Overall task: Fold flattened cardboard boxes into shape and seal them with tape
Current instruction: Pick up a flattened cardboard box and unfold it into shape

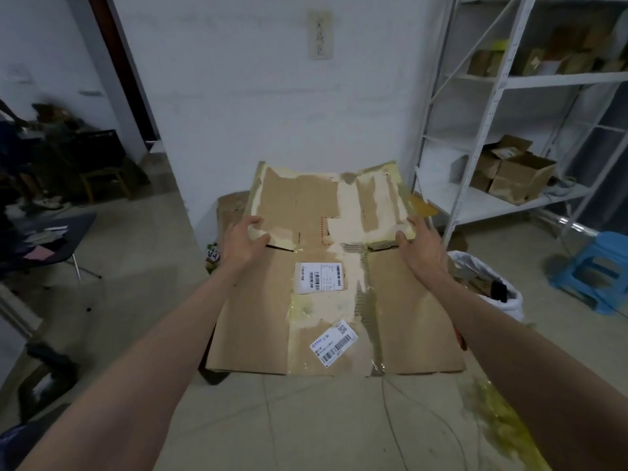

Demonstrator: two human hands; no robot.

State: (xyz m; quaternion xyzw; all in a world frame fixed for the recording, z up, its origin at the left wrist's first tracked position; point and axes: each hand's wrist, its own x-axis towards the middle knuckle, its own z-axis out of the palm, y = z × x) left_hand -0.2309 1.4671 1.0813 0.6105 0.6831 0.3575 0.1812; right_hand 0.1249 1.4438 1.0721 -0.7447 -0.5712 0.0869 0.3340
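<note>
Reaching forward from the head view, both bare arms stretch to a flattened cardboard box [336, 277] lying on the pale floor [306, 426] near the foot of the white wall. The left hand [245, 240] curls round the left edge of the far flap [326, 202], thumb on top and fingers tucked beneath; the right hand [419, 244] pinches the same flap's right edge in like fashion. That flap tilts up off the rest of the box, probably being raised along its crease so the box can be opened into shape. Old torn tape and two shipping labels [318, 277] mark the near panels, which lie flat. No tape roll shows. A white metal shelving unit [503, 83] with small cartons stands to the right, a blue stool [601, 266] near it, and a white sack [489, 283] just beside the box.
</note>
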